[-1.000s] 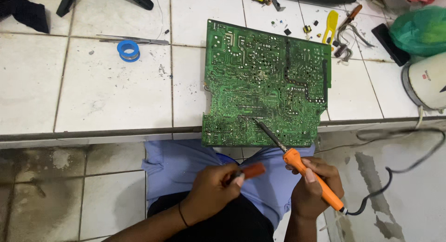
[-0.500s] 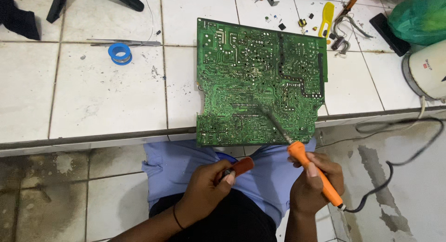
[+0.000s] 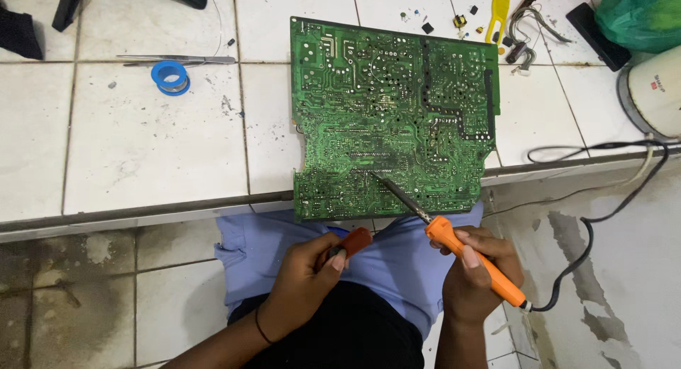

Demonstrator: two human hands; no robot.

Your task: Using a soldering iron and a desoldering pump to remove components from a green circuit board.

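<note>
Right hand (image 3: 475,277): fingers wrapped around orange soldering iron (image 3: 474,259), tip now resting on the green board (image 3: 394,117), having advanced since half a second ago. Left hand (image 3: 305,280): pinching a small red-brown tool (image 3: 352,241), unchanged. Board overhangs the white tiled bench (image 3: 142,142).

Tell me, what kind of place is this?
Probably a small electronics repair bench. A green circuit board lies on a white tiled counter, the right hand holds an orange soldering iron to it, and small parts and wires lie scattered behind.
</note>
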